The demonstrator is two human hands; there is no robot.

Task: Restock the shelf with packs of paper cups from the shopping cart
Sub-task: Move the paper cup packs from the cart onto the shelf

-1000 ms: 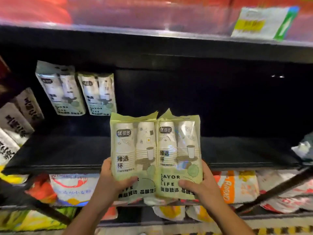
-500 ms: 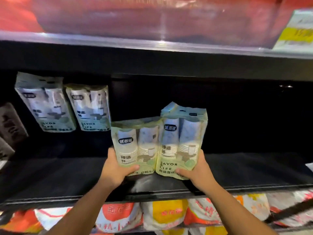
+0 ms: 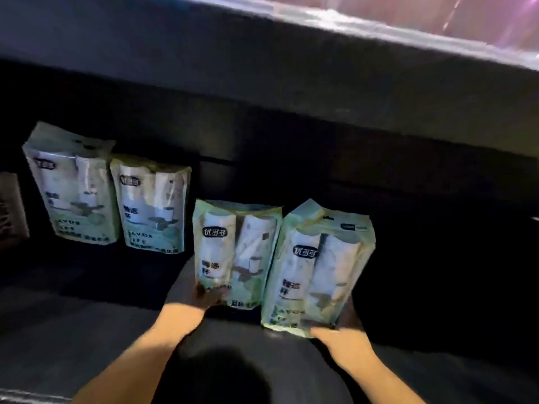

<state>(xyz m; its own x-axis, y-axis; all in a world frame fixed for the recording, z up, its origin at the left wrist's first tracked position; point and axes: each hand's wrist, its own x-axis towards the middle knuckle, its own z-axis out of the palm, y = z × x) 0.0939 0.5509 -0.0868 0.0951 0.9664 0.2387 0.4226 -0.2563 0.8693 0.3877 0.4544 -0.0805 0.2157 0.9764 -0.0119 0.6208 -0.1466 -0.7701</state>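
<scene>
Grip pinches each base: left hand [image 3: 201, 298] on left pack [image 3: 236, 252], right hand [image 3: 339, 333] on right pack [image 3: 318, 269] at 3 o'clock; likely light, crushable.

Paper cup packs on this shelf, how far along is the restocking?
Done: the far-left pack and second pack stand at the back of the shelf. In hand: the left hand grips the third pack, the right hand the fourth pack, both nearer the front. Left: line them up and release; how many more wait cannot be seen.
</scene>
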